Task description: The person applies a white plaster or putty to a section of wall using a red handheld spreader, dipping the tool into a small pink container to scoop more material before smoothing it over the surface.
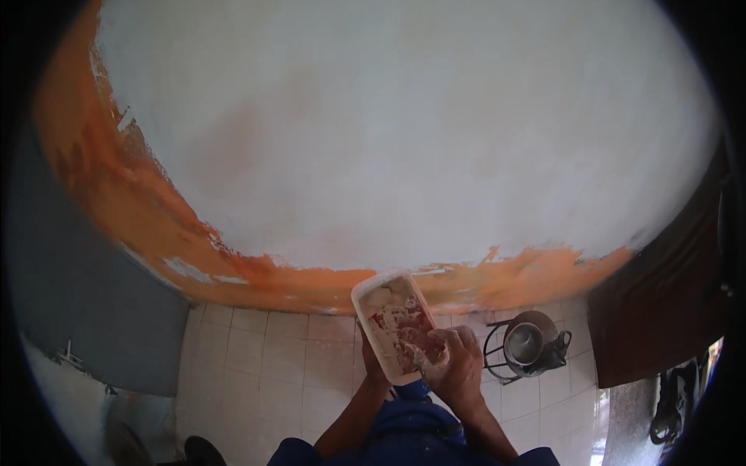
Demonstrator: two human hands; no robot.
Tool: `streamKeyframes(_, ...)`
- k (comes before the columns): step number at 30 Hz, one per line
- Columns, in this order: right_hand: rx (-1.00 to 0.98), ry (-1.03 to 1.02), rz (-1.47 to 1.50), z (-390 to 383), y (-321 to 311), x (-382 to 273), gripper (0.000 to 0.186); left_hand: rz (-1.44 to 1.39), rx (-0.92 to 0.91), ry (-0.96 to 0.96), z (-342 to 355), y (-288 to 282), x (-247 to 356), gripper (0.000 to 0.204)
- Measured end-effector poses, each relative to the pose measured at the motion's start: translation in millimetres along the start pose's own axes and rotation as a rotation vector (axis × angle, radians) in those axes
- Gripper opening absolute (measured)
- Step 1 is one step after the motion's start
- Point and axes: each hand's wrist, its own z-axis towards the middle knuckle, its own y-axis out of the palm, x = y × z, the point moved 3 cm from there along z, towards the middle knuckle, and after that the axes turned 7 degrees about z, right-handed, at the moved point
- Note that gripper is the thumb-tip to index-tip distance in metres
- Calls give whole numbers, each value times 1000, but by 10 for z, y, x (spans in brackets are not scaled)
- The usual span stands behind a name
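Observation:
I hold a white rectangular tray (371, 297) in front of me, smeared inside with pale putty and red patches. My left hand (374, 368) grips it from underneath at its near end and is mostly hidden by it. My right hand (455, 362) is closed and pressed into the tray's near right corner, its fingers coated in putty; whatever tool it may hold is hidden. Ahead stands a wall (404, 132) covered in white, with orange paint left along its left side and bottom edge.
A metal kettle (530, 342) sits on a wire stand on the pale tiled floor (264, 365) to my right. A dark wooden door (660, 303) stands at the right. A grey surface (85, 311) lies at the left.

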Motion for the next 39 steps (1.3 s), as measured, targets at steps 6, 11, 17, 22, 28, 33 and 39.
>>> streamKeyframes(6, -146, 11, -167, 29, 5, 120, 39, 141, 68, 94, -95, -184, -95, 66)
streamKeyframes(11, -245, 8, -170, 89, 128, 306, 41, 46, 48, 117, -168, 110, -164, 69)
streamKeyframes(17, -219, 29, -270, 126, 136, 240, 57, -23, -107, 88, -106, 211, -140, 74)
streamKeyframes(22, -282, -9, -275, 82, 135, 251, 53, 65, 20, 63, -144, 113, -194, 77)
streamKeyframes(28, -307, 86, -232, 15, 160, 225, 61, 187, 83, 35, -208, 147, -223, 79)
streamKeyframes(33, -321, 201, -71, 19, 148, 281, 54, 129, 47, 14, -235, 105, -270, 82)
streamKeyframes(39, -452, 214, 75, -68, 189, 236, 40, -416, -361, -45, -262, 1, -360, 84)
